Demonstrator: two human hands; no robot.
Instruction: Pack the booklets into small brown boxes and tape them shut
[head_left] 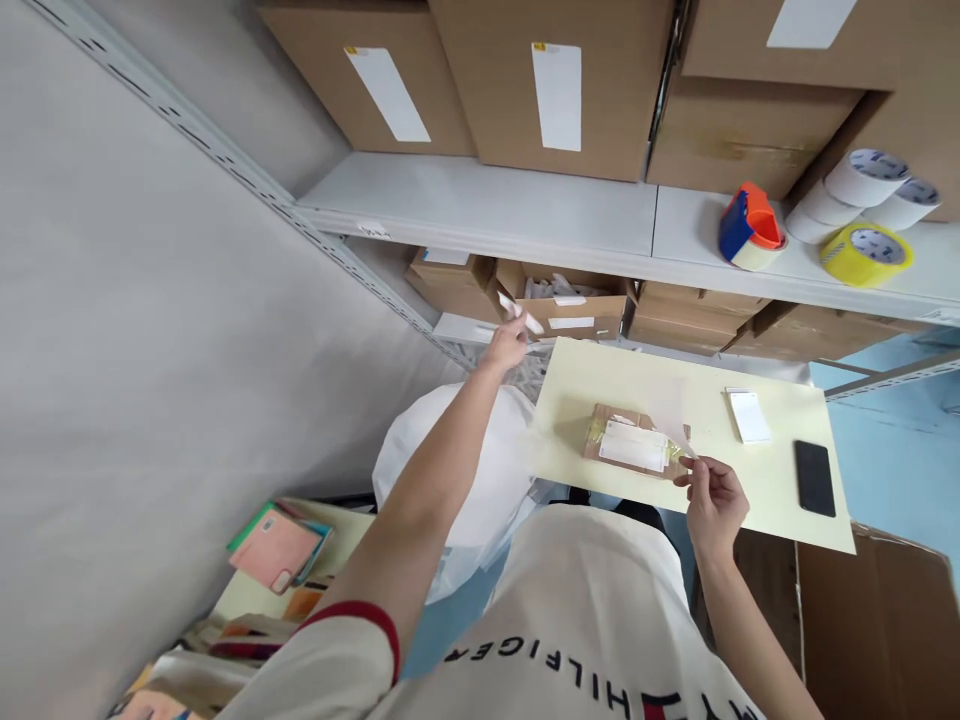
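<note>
My left hand [505, 344] reaches out to the far left of the pale yellow board [750, 480] and pinches a small white slip [520, 313] near an open cardboard box [570, 305] of white slips. My right hand [712, 497] is at the board's near edge, its fingers closed on a thin translucent sheet [670, 412] that rises over a small brown parcel [630, 443]. The parcel lies flat on the board and bears a white label.
A stack of white labels [748, 414] and a black phone [814, 477] lie on the board's right part. On the shelf above stand a tape dispenser [750, 228], several tape rolls [866, 250] and large cartons [559, 85]. A white bag [480, 470] sits below left.
</note>
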